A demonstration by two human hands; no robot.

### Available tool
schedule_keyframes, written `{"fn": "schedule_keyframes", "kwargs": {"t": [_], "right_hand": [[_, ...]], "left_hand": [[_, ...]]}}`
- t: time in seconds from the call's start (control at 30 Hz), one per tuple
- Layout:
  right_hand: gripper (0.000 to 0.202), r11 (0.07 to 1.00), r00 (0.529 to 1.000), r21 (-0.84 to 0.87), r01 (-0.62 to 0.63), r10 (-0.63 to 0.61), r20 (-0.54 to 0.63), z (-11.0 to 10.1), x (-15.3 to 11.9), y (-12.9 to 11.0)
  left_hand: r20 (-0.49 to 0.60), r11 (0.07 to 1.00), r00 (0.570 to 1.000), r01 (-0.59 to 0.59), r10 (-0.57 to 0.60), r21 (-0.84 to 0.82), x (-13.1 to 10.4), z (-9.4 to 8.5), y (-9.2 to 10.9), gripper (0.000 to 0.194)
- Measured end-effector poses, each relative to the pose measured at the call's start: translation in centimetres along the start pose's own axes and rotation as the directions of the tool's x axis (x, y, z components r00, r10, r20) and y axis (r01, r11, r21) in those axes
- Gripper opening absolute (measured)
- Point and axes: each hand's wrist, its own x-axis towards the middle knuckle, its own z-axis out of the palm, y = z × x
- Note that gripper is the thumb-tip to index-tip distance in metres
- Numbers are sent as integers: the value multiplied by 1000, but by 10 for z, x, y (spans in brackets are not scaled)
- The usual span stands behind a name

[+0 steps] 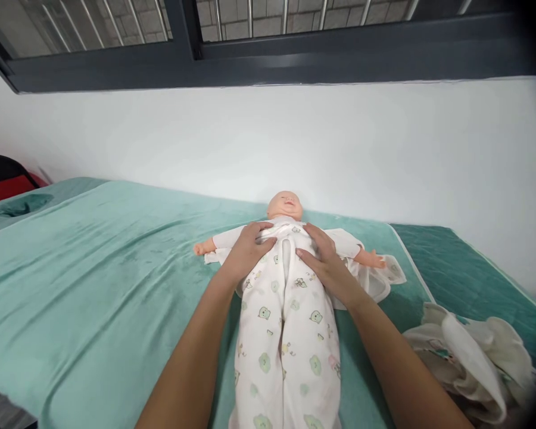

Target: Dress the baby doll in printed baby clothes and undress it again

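A baby doll lies on its back with its head near the wall and its arms spread. White printed trousers cover its legs and reach up over its belly. My left hand rests at the waistband on the left side, thumb inward. On the right side my right hand lies on the waistband, its thumb also inward. Whether the fingers pinch the cloth cannot be made out. A printed white garment is spread beneath the doll and shows under both its arms.
Crumpled white clothes lie at the lower right. The green sheet has folds on the left. Behind stands a white wall under a dark window frame. A red and black item sits far left.
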Motion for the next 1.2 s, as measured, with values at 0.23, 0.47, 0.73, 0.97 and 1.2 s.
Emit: {"fn": "schedule_keyframes", "kwargs": {"t": [0.23, 0.47, 0.73, 0.97, 1.2], "right_hand": [[74, 997, 996, -74, -24, 31, 84, -8, 6, -5], [57, 997, 999, -68, 32, -30, 30, -7, 4, -11], [35, 969, 983, -169, 178, -184, -16, -5, 0, -16], [16, 891, 898, -312, 329, -397, -188, 4, -11, -19], [15, 775, 807, -463, 429, -560, -190, 7, -21, -9]], "left_hand": [[-11, 992, 996, -86, 87, 95, 2, 5, -1, 18], [1, 896, 938, -332, 347, 293, 0, 11, 0, 31], [-9, 741, 816, -520, 578, 426, -6, 15, -4, 30], [-39, 762, 820, -513, 572, 396, -10, 15, -3, 19], [-47, 737, 808, -510, 587, 443, -12, 17, 1, 17]]}}
